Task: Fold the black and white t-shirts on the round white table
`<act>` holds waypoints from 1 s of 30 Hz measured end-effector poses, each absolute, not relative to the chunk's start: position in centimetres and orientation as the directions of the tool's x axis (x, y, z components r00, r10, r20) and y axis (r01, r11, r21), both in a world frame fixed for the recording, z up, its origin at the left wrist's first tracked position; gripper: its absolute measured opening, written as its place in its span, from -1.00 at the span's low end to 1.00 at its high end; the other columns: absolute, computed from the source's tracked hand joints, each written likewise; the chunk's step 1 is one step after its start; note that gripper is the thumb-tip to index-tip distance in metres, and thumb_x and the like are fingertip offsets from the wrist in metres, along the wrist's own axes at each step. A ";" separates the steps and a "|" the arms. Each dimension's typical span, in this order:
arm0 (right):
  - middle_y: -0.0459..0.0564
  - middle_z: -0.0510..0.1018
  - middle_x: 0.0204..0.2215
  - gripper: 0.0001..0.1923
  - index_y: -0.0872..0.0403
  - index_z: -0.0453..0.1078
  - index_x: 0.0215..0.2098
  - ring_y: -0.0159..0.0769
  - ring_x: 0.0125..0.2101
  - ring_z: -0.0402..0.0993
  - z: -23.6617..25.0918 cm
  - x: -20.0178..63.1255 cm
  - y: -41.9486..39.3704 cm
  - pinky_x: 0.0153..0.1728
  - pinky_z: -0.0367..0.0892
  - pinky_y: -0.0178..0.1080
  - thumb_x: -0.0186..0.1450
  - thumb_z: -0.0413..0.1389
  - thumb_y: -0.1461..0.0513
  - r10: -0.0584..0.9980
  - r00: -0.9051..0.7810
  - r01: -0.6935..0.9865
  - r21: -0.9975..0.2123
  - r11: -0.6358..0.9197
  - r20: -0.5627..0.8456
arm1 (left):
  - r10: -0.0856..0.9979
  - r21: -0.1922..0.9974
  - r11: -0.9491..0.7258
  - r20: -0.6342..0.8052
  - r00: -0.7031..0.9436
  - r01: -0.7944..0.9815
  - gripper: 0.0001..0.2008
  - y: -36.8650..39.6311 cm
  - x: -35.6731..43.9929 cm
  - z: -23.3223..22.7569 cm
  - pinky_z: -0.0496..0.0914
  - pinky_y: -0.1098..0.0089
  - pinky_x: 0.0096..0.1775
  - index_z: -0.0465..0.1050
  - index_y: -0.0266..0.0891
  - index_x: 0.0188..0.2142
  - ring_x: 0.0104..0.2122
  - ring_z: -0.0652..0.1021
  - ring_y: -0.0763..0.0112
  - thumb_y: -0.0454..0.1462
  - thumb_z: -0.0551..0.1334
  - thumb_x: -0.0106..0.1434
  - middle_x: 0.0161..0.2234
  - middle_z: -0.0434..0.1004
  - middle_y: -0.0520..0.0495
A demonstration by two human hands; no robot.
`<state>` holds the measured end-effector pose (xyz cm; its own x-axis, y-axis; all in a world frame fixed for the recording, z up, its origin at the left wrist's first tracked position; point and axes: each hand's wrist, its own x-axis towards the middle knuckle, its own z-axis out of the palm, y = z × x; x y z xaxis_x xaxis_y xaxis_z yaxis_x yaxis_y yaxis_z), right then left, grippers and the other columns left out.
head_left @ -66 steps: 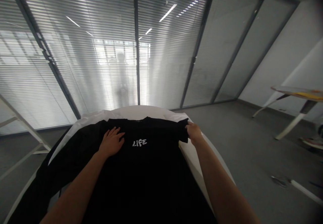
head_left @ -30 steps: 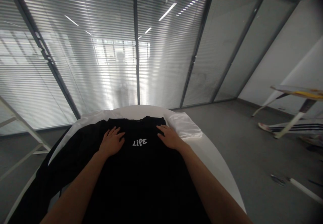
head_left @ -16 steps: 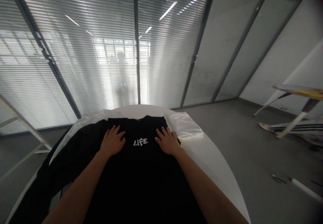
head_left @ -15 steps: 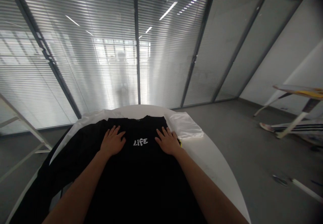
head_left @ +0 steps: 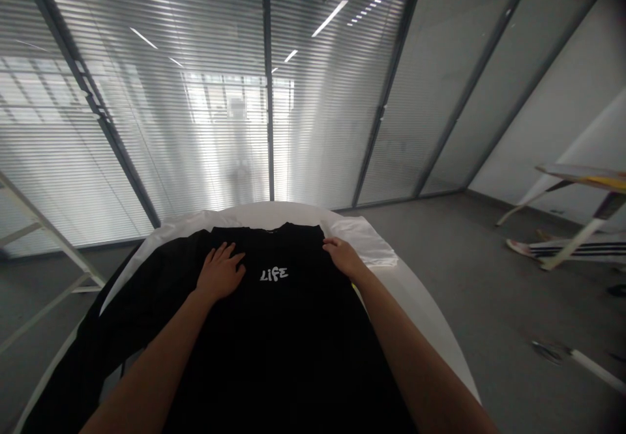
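I take this for an office room: slatted blinds (head_left: 323, 147) and dark-framed glass (head_left: 425, 95) fill much of my feed, with strip lights (head_left: 330, 18) showing in the panes. The plain pale wall (head_left: 542, 115) and grey floor (head_left: 489, 330) fit.

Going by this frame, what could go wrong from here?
The right hand is at one shoulder edge of the black cloth shirt with white lettering; a tug might skew the fabric. The left hand, spread on it, might bunch it by sliding. The white cloth beside the right hand, near the round white table's rim, might get nudged off.
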<state>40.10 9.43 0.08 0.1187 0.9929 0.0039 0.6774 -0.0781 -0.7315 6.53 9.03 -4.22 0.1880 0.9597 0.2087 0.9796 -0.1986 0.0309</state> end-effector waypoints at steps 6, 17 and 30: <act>0.14 0.49 0.08 -0.54 0.16 0.44 0.08 -0.09 0.12 0.37 -1.3 40.1 9.4 0.15 0.16 -0.15 0.27 0.00 0.20 0.994 0.102 0.781 -0.616 -0.105 -0.041 | 0.962 0.015 -0.193 0.199 0.187 0.981 -0.54 8.9 6.6 -4.0 -0.04 0.02 0.29 0.42 -0.03 0.16 0.33 0.12 0.11 -0.10 0.04 0.32 0.30 0.20 -0.07; 0.04 0.61 -0.11 -0.64 0.06 0.57 -0.11 -0.12 -0.01 0.48 -0.9 40.2 9.3 0.04 0.27 -0.19 0.26 0.01 0.17 0.996 0.087 0.762 -0.644 -0.070 -0.005 | 0.960 0.015 -0.198 0.205 0.191 0.980 -0.55 8.9 6.6 -4.0 -0.04 0.02 0.28 0.43 -0.03 0.15 0.32 0.13 0.10 -0.10 0.05 0.32 0.30 0.21 -0.09; 0.10 0.56 -0.02 -0.51 0.16 0.44 0.08 -0.15 0.00 0.48 -1.7 41.5 9.7 0.04 0.28 -0.23 0.18 0.06 0.26 0.996 0.076 0.801 -0.597 -0.038 0.039 | 0.963 0.019 -0.199 0.192 0.192 0.980 -0.54 8.8 6.9 -3.7 -0.03 0.01 0.28 0.42 -0.05 0.15 0.32 0.12 0.08 -0.12 0.05 0.31 0.30 0.21 -0.11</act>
